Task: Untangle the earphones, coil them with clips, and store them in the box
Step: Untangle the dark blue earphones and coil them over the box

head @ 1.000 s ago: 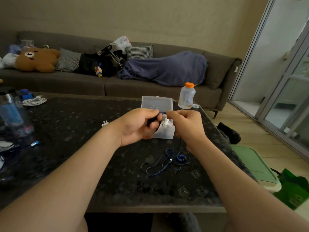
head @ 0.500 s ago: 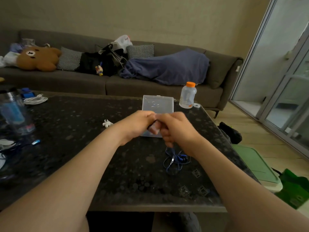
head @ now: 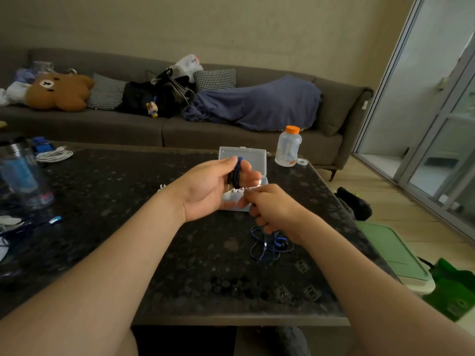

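Over the table (head: 128, 201), left hand (head: 205, 191) pinning coiled blue earphones (head: 237, 173), right hand (head: 276, 210) pinching their cord (head: 264, 244), half hiding one clear box (head: 246, 156), one bottle (head: 288, 147) beyond

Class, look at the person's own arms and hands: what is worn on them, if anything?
Nothing shows. The left hand and right hand carry no gloves, rings, watch or bracelet. The left arm and right arm are uncovered to the frame's edge; no sleeve is in view.
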Tool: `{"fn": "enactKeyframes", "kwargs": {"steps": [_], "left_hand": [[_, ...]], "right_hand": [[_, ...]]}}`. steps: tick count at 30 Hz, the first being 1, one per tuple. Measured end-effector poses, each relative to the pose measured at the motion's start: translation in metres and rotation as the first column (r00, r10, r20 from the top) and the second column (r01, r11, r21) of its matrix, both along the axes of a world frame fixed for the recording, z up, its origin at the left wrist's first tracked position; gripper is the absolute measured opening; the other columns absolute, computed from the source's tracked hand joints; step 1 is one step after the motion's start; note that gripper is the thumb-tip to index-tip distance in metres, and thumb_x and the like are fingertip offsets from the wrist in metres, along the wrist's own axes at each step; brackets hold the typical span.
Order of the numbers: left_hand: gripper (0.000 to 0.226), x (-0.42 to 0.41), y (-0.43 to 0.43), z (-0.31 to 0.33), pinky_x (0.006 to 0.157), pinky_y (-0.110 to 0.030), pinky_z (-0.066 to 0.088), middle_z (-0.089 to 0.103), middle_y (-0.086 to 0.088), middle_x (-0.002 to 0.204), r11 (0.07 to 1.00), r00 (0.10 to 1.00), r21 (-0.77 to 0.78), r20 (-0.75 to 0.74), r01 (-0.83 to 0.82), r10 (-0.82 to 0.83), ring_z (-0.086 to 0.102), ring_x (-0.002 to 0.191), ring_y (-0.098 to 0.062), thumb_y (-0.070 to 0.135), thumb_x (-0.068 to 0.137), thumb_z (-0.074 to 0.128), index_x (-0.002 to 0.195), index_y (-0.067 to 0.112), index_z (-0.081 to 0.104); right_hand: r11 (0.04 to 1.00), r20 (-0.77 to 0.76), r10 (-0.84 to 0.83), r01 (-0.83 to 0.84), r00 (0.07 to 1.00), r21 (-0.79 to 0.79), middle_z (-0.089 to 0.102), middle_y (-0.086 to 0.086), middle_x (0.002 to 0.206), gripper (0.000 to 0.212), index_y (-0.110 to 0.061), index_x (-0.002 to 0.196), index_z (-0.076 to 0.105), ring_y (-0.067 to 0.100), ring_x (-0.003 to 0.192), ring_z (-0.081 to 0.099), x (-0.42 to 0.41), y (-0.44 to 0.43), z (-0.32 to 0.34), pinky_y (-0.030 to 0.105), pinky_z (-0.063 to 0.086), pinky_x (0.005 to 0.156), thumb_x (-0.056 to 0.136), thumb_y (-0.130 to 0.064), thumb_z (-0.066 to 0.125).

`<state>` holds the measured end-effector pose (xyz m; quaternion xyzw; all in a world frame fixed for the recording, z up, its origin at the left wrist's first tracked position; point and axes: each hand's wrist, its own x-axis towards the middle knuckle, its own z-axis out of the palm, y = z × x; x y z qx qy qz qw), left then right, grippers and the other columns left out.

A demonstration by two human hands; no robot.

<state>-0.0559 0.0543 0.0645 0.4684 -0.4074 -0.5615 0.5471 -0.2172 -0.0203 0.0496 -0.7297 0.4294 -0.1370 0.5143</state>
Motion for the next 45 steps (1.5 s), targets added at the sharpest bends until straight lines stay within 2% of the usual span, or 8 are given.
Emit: {"fn": "enactKeyframes", "kwargs": {"steps": [5,10,17,24,28,33,40,45], "left_hand": [[0.039,-0.004,-0.006,-0.005,0.089,-0.032,0.047,0.075,0.008,0.130,0.994,0.951,-0.018,0.293,-0.103,0.104,0.066,0.122,-0.007,0.033,0.117,0.033,0.112,0.016,0.068],[0.043,0.001,-0.006,-0.013,0.088,-0.032,0.053,0.075,0.002,0.098,0.994,0.700,-0.064,0.706,-0.088,0.108,0.064,0.086,-0.012,0.028,0.113,0.040,0.091,0.018,0.075],[0.040,0.005,0.005,-0.005,0.075,-0.037,0.032,0.071,-0.004,0.099,0.979,0.947,0.135,0.265,0.151,-0.182,0.045,0.074,-0.014,0.035,0.112,0.040,0.108,0.016,0.074],[0.036,-0.003,0.000,0.001,0.069,-0.031,0.054,0.076,-0.001,0.109,0.999,0.999,0.004,-0.019,-0.047,0.047,0.065,0.081,-0.013,0.033,0.115,0.039,0.120,0.016,0.071],[0.042,-0.004,-0.008,-0.009,0.099,-0.040,0.052,0.079,0.004,0.119,0.982,0.912,-0.063,0.363,-0.177,0.188,0.071,0.116,-0.014,0.032,0.116,0.035,0.118,0.017,0.074],[0.039,0.001,-0.011,-0.018,0.098,-0.042,0.055,0.077,-0.002,0.097,0.982,0.639,-0.138,0.745,-0.132,0.191,0.071,0.097,-0.018,0.029,0.113,0.041,0.100,0.013,0.075],[0.035,-0.007,-0.003,-0.005,0.072,-0.031,0.035,0.057,-0.001,0.076,0.994,0.977,0.069,0.191,0.081,-0.093,0.047,0.070,-0.014,0.031,0.112,0.040,0.100,0.013,0.067],[0.036,-0.007,-0.005,-0.003,0.094,-0.046,0.040,0.071,-0.003,0.099,0.998,0.999,-0.041,-0.023,0.038,-0.039,0.064,0.089,-0.017,0.035,0.113,0.041,0.112,0.018,0.073]], "right_hand": [[0.968,-0.041,0.249,-0.248,0.968,0.029,0.048,0.003,0.066,0.028,-0.002,0.107,0.073,0.014,0.051,0.043,-0.004,0.007,0.001,0.028,0.043,0.048,0.108,-0.021,0.053],[0.998,0.490,0.062,-0.040,0.869,-0.056,0.045,0.008,0.053,0.026,0.005,0.078,0.067,0.021,0.046,0.046,-0.010,0.010,0.016,0.035,0.051,0.052,0.097,-0.006,0.054],[0.936,0.434,-0.260,0.335,0.862,-0.105,0.041,0.005,0.062,0.023,-0.008,0.076,0.063,0.015,0.053,0.038,-0.014,-0.013,0.005,0.028,0.034,0.047,0.097,-0.014,0.056],[0.995,0.001,0.039,-0.039,0.999,-0.094,0.050,0.004,0.075,0.035,-0.012,0.102,0.075,0.012,0.054,0.044,-0.003,-0.001,-0.004,0.025,0.040,0.048,0.111,-0.034,0.048],[0.961,-0.087,0.197,-0.210,0.977,-0.180,0.062,0.006,0.071,0.023,-0.007,0.102,0.073,0.013,0.052,0.058,0.005,0.011,-0.002,0.028,0.057,0.055,0.108,-0.019,0.054],[0.936,0.123,0.029,0.016,0.992,-0.352,0.069,0.004,0.060,0.024,-0.005,0.080,0.080,0.024,0.058,0.068,0.002,0.010,0.008,0.031,0.063,0.060,0.094,-0.023,0.071],[0.849,0.384,-0.184,0.343,0.905,-0.402,0.069,-0.008,0.060,0.018,-0.020,0.077,0.082,0.001,0.055,0.060,-0.009,-0.005,0.007,0.017,0.047,0.057,0.093,-0.026,0.075],[0.905,0.316,-0.164,0.270,0.934,-0.328,0.063,-0.002,0.064,0.032,-0.020,0.082,0.076,0.011,0.059,0.055,-0.011,-0.013,0.000,0.025,0.046,0.057,0.105,-0.039,0.063]]}}
